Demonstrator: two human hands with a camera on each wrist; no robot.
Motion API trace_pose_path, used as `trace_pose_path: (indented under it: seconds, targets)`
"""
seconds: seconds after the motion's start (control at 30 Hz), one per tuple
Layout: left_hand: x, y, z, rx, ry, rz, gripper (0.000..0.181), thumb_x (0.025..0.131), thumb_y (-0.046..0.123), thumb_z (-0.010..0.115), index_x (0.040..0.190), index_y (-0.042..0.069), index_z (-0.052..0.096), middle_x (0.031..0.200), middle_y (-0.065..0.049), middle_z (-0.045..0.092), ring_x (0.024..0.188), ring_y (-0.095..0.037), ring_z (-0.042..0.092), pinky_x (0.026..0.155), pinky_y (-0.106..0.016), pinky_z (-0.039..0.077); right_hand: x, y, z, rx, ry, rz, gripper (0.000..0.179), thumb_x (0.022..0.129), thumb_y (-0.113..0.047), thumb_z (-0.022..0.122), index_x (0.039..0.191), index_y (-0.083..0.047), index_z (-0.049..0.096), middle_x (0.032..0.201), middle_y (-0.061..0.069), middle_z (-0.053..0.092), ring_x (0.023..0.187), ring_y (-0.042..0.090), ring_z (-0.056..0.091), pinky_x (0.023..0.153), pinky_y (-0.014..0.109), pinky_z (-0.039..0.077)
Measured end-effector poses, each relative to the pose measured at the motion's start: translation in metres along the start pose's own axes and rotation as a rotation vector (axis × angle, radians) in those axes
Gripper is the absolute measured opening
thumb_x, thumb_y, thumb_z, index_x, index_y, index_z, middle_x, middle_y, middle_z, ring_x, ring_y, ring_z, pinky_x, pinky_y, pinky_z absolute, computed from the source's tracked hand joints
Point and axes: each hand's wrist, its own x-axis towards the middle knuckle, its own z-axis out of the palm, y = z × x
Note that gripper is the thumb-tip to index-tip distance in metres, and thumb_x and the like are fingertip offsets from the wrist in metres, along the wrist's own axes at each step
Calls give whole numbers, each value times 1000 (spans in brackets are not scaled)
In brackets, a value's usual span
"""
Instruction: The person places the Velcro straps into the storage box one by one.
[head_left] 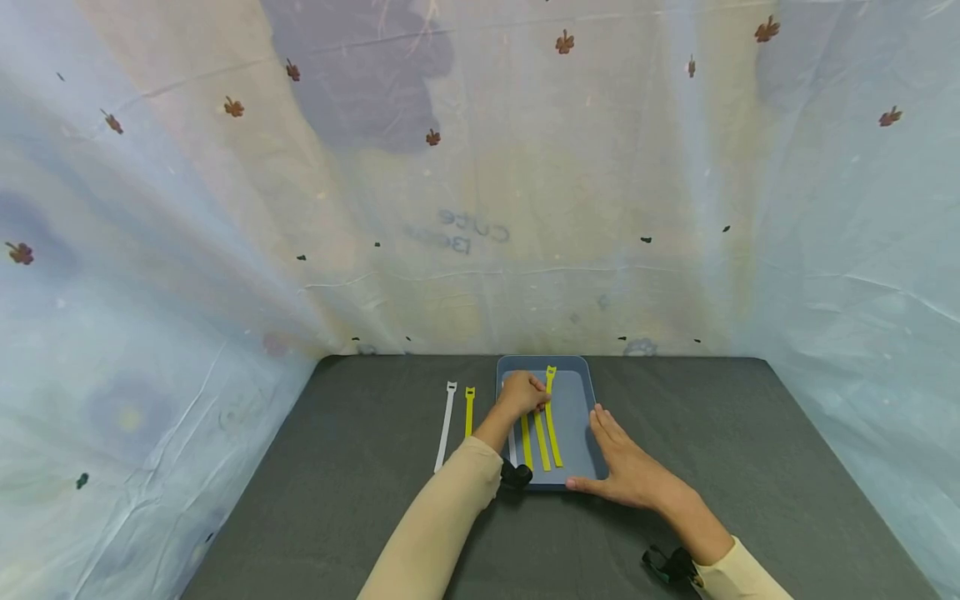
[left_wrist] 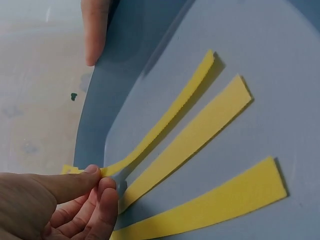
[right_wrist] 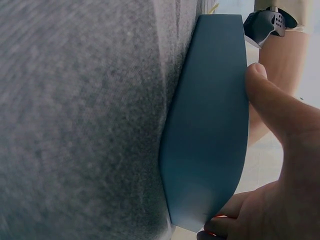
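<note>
My left hand (head_left: 522, 393) is over the blue-grey tray (head_left: 579, 417) and pinches a yellow hook-and-loop cable tie (head_left: 553, 433) between thumb and fingertips, close to its slotted head. In the left wrist view the tail of that tie (left_wrist: 182, 105) slants over the tray floor and casts a shadow. Two more yellow ties (head_left: 542, 446) and a white tie (head_left: 513, 447) lie side by side in the tray, their upper ends covered by the left hand. My right hand (head_left: 628, 467) rests at the tray's near right corner, thumb along the near rim and fingers straight along the right side.
On the dark grey cloth left of the tray lie a white tie (head_left: 446, 425) and a yellow tie (head_left: 469, 408), the yellow one partly behind the left forearm. A patterned curtain (head_left: 480, 183) hangs behind the table and along both sides.
</note>
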Motion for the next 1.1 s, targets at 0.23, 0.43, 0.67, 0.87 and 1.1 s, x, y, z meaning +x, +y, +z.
trace_pose_path:
  seconds: [0.23, 0.43, 0.67, 0.87, 1.1]
  targets:
    - [-2, 2, 3, -38, 16, -4, 8, 99, 4, 78, 94, -1, 75, 81, -13, 77, 68, -23, 74, 64, -31, 63, 1, 1, -1, -1, -2, -5, 130, 88, -73, 76, 167, 11, 14, 176, 31, 5, 162, 50, 11, 123, 69, 29]
    - [-2, 3, 5, -9, 32, -2, 7, 97, 2, 79, 92, -2, 75, 83, -16, 77, 70, -26, 75, 64, -32, 63, 1, 1, -2, 6, -4, -15, 130, 89, -72, 76, 167, 11, 13, 176, 31, 4, 162, 50, 10, 124, 70, 29]
    - [2, 1, 4, -1, 4, -13, 12, 95, 0, 81, 85, 0, 75, 74, -12, 76, 64, -22, 74, 62, -31, 63, 1, 1, -2, 9, 0, -10, 131, 88, -73, 76, 167, 11, 14, 176, 31, 5, 162, 50, 10, 124, 69, 30]
    - [3, 0, 6, -34, 3, -31, 13, 94, -3, 81, 83, 0, 73, 72, -11, 75, 65, -21, 75, 63, -29, 64, 0, 2, -2, 12, -4, -5, 131, 88, -73, 76, 167, 10, 14, 176, 30, 4, 163, 49, 9, 124, 69, 29]
    - [4, 0, 9, -2, 30, -54, 10, 93, 0, 83, 87, -1, 75, 79, -15, 78, 73, -27, 79, 65, -30, 65, 0, 3, -1, 19, -8, -7, 131, 88, -73, 76, 168, 10, 13, 177, 30, 4, 163, 49, 9, 124, 69, 29]
